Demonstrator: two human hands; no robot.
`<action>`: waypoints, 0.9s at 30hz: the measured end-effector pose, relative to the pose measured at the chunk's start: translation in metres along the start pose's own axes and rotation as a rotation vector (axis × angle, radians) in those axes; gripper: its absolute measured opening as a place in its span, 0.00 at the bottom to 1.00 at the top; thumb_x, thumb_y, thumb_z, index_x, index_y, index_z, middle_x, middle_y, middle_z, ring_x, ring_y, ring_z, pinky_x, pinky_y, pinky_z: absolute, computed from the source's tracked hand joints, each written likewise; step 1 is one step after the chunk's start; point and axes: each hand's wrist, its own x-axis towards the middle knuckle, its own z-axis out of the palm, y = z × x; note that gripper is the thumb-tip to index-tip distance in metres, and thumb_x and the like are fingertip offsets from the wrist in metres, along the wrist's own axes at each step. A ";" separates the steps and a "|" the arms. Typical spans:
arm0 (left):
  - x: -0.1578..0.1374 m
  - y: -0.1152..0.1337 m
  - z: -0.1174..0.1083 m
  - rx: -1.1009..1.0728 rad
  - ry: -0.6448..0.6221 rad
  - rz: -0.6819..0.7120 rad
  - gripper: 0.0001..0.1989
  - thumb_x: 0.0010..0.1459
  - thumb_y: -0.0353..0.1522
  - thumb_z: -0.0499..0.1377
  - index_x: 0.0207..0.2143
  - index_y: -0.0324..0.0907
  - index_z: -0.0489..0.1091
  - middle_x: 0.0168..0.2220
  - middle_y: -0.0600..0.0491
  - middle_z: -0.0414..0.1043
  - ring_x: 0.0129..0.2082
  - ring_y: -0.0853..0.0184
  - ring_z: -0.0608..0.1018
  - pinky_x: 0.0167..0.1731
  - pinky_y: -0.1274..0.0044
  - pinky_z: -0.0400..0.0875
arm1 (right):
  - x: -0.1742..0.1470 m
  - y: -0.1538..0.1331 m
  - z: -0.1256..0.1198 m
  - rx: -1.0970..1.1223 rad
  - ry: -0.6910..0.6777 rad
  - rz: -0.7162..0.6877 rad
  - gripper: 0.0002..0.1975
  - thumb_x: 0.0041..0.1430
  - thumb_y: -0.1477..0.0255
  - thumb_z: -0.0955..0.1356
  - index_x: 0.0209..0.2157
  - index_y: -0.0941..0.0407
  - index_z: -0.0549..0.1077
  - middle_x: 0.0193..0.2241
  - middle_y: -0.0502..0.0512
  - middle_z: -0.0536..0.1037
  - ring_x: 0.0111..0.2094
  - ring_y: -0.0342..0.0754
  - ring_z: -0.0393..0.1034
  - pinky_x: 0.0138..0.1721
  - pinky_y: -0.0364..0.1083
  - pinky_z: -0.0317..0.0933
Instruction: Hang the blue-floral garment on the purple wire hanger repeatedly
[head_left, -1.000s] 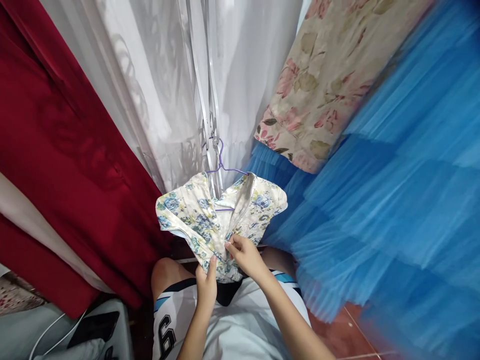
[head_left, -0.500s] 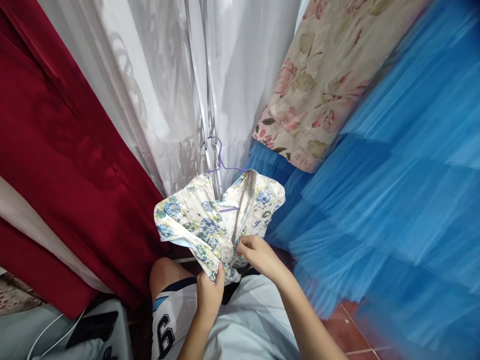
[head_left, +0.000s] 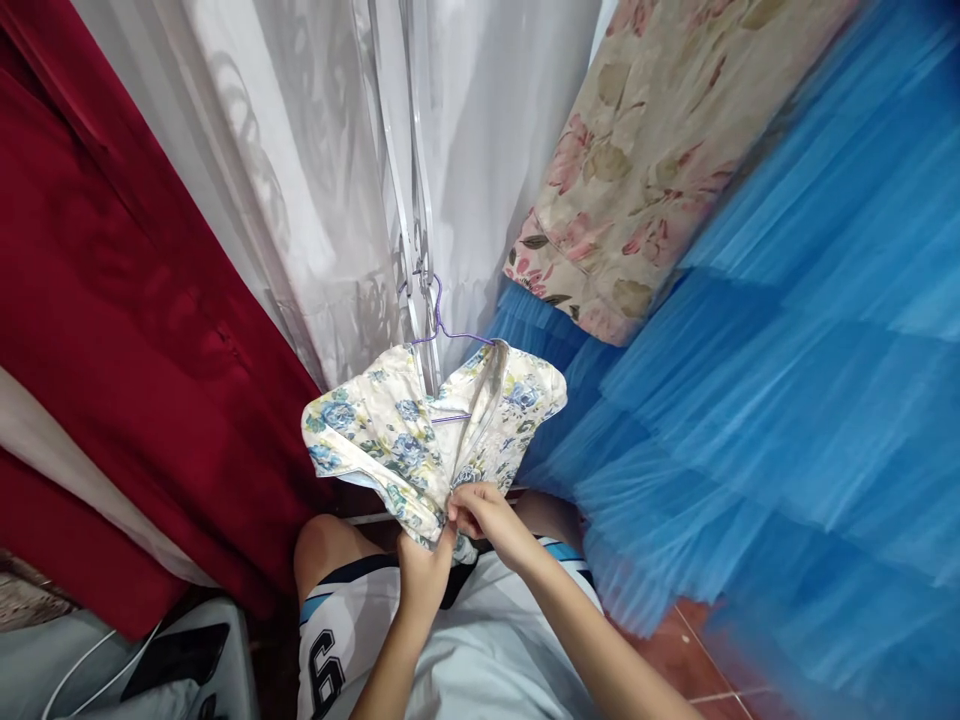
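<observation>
A cream blouse (head_left: 409,425) with blue flowers hangs in front of me on a purple wire hanger (head_left: 442,325). My left hand (head_left: 426,565) is closed on the blouse's lower front edge, thumb uppermost. Close beside it, my right hand (head_left: 480,515) pinches the cloth at the bottom of the V-shaped front opening. The two hands nearly touch, and the fingertips of the right one are partly hidden. Through the neck opening, the lower bar of the hanger shows.
White curtain (head_left: 322,180) and metal rods (head_left: 409,200) stand behind the blouse. Red cloth (head_left: 150,300) hangs at left, a pink-flowered cloth (head_left: 622,200) and blue tulle (head_left: 787,400) at right. A grey plastic chair (head_left: 244,660) at lower left holds a dark flat object (head_left: 176,660).
My right hand has moved left and slightly down, from the opening's right edge to beside my left hand. The two front edges of the blouse are drawn closer together.
</observation>
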 end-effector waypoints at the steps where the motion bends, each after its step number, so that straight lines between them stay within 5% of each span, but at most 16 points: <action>1: 0.001 0.000 0.001 0.004 -0.011 0.000 0.17 0.52 0.38 0.64 0.42 0.38 0.76 0.43 0.40 0.78 0.46 0.52 0.79 0.47 0.68 0.73 | 0.002 0.000 0.002 0.074 0.024 -0.008 0.13 0.53 0.67 0.62 0.20 0.58 0.69 0.08 0.44 0.59 0.12 0.38 0.44 0.19 0.42 0.38; 6: 0.007 -0.008 0.001 0.054 0.006 -0.013 0.18 0.51 0.41 0.66 0.41 0.38 0.77 0.43 0.38 0.78 0.46 0.50 0.79 0.47 0.65 0.73 | 0.016 -0.038 0.003 0.246 0.115 -0.084 0.12 0.50 0.67 0.64 0.19 0.58 0.69 0.07 0.43 0.58 0.11 0.37 0.44 0.17 0.41 0.37; 13: 0.018 -0.023 -0.002 0.133 0.071 0.070 0.20 0.52 0.41 0.65 0.39 0.33 0.76 0.42 0.34 0.78 0.45 0.48 0.80 0.47 0.62 0.74 | 0.062 -0.144 0.002 0.116 0.148 -0.330 0.12 0.49 0.69 0.64 0.19 0.60 0.72 0.07 0.44 0.60 0.11 0.36 0.47 0.15 0.39 0.40; 17: 0.028 -0.026 -0.004 0.159 0.045 0.101 0.20 0.53 0.40 0.64 0.42 0.33 0.75 0.44 0.34 0.77 0.48 0.49 0.79 0.49 0.63 0.73 | 0.082 -0.181 0.008 0.122 0.194 -0.374 0.11 0.48 0.72 0.62 0.17 0.60 0.71 0.07 0.45 0.61 0.10 0.36 0.47 0.14 0.39 0.39; 23: 0.037 -0.037 -0.023 0.095 -0.023 0.005 0.21 0.50 0.40 0.66 0.43 0.36 0.73 0.46 0.37 0.76 0.50 0.51 0.77 0.53 0.63 0.70 | 0.077 -0.177 0.006 0.103 0.228 -0.461 0.12 0.50 0.71 0.62 0.18 0.60 0.71 0.07 0.45 0.62 0.11 0.36 0.49 0.15 0.38 0.42; 25: 0.044 -0.029 -0.037 0.059 0.062 0.022 0.26 0.48 0.39 0.68 0.48 0.38 0.69 0.48 0.38 0.75 0.51 0.52 0.77 0.52 0.64 0.70 | 0.069 -0.168 0.004 0.030 0.211 -0.493 0.12 0.50 0.72 0.63 0.18 0.60 0.71 0.08 0.46 0.64 0.11 0.37 0.53 0.16 0.38 0.45; 27: 0.055 -0.005 -0.051 0.045 0.289 0.170 0.34 0.47 0.37 0.69 0.55 0.41 0.62 0.54 0.39 0.69 0.54 0.54 0.74 0.52 0.65 0.69 | 0.061 -0.159 0.003 -0.050 0.192 -0.547 0.13 0.51 0.72 0.63 0.17 0.59 0.71 0.08 0.46 0.65 0.12 0.37 0.56 0.17 0.38 0.48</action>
